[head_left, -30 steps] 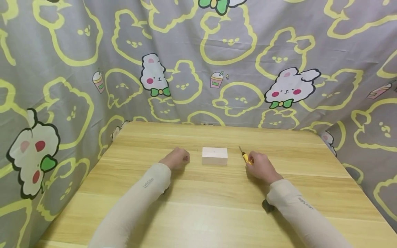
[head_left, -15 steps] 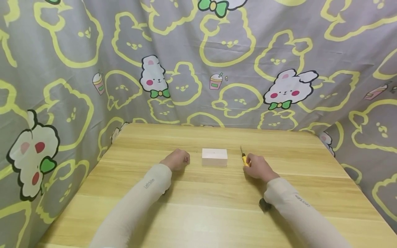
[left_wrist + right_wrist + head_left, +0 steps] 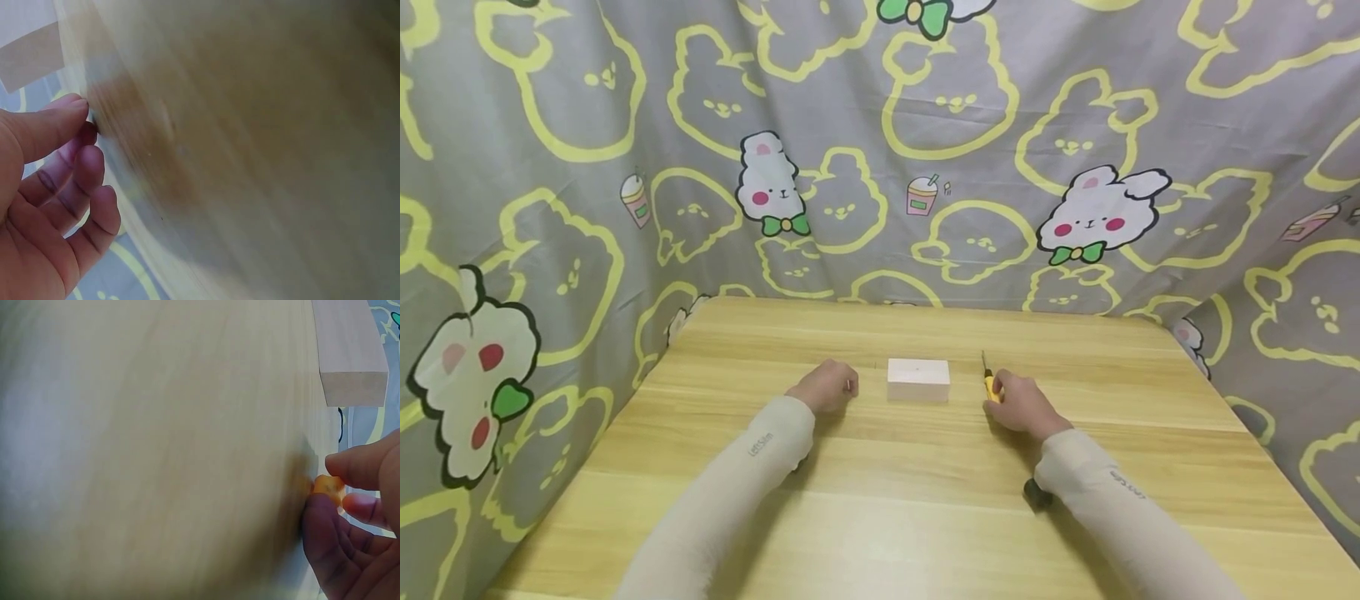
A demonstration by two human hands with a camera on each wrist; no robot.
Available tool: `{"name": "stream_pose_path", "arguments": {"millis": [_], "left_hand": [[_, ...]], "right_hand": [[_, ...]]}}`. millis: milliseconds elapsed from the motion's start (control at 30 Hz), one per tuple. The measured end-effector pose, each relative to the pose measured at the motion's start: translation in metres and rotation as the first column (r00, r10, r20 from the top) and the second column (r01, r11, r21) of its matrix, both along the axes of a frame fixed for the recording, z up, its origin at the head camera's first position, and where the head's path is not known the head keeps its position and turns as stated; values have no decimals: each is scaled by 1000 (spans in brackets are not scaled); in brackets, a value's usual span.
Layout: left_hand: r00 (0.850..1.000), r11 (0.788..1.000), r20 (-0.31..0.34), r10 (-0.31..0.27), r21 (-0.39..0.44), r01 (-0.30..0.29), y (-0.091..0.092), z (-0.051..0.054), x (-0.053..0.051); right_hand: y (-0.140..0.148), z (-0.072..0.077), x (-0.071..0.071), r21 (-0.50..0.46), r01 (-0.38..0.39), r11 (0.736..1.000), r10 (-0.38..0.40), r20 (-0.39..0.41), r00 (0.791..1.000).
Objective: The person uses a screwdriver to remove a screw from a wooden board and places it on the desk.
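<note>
A screwdriver with a yellow handle (image 3: pixel 992 389) and thin metal shaft lies on the table right of a pale block, its tip pointing away. My right hand (image 3: pixel 1021 402) pinches the handle; in the right wrist view the handle's yellow end (image 3: pixel 328 486) sits between thumb and fingers. The pale rectangular block (image 3: pixel 918 381) has a small dark dot on top. My left hand (image 3: pixel 823 386) rests left of the block with curled fingers. In the left wrist view its thumb and index fingertip meet at a tiny dark spot; whether something is held there is unclear.
The wooden table (image 3: pixel 880 508) spreads in front of both arms. A grey patterned curtain (image 3: pixel 850 108) hangs behind it and at both sides. A short thin dark mark (image 3: pixel 876 365) shows on the table left of the block; its kind cannot be told.
My right hand has drawn slightly left and toward me, and the screwdriver has turned to point more straight away. My left hand and the block have stayed put.
</note>
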State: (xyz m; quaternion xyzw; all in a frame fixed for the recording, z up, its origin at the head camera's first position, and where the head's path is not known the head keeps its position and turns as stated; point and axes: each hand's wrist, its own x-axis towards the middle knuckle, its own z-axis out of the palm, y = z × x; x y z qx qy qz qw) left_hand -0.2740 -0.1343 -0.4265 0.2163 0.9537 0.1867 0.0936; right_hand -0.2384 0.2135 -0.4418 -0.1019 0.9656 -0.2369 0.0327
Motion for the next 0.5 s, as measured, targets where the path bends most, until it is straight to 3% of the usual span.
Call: {"name": "stream_pose_path", "arguments": {"millis": [500], "left_hand": [[1000, 1000, -13, -6, -13, 6, 1, 6, -3]], "right_hand": [[0, 9, -2, -8, 20, 1000, -20, 24, 1000]]}}
